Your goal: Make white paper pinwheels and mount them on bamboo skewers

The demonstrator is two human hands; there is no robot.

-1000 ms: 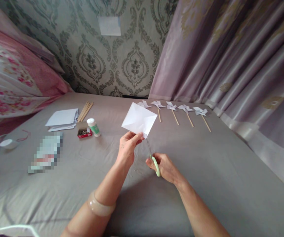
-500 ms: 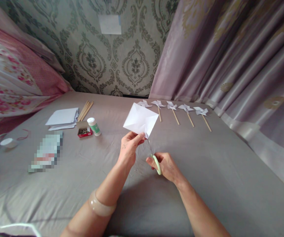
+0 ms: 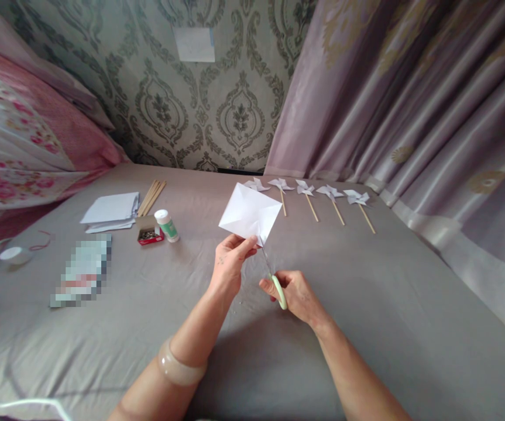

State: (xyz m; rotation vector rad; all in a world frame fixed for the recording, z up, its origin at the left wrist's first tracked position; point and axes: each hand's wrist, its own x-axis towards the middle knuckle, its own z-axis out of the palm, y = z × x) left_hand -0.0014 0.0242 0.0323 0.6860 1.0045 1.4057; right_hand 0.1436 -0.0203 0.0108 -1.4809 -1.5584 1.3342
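A white square of paper (image 3: 248, 210) with diagonal creases is pinched near its lower corner by my left hand (image 3: 230, 263). My right hand (image 3: 294, 295) grips scissors (image 3: 279, 291) with pale green handles. Their blades point up and meet the paper's lower corner, close to my left thumb. Behind the paper, several paper pinwheels (image 3: 330, 192) on wooden sticks lie in a row; the leftmost one is partly hidden by the paper.
To the left lie a stack of white paper (image 3: 110, 207), wooden sticks (image 3: 152, 197), a small red box of pins (image 3: 150, 236) and a white-and-green bottle (image 3: 167, 225). A blurred packet (image 3: 83, 269) and a white cable (image 3: 19, 402) are farther left. Curtains (image 3: 392, 117) hang at right.
Hardly anything differs. Both hands, the paper and the scissors stay in nearly the same place, with only a very slight shift of the view.
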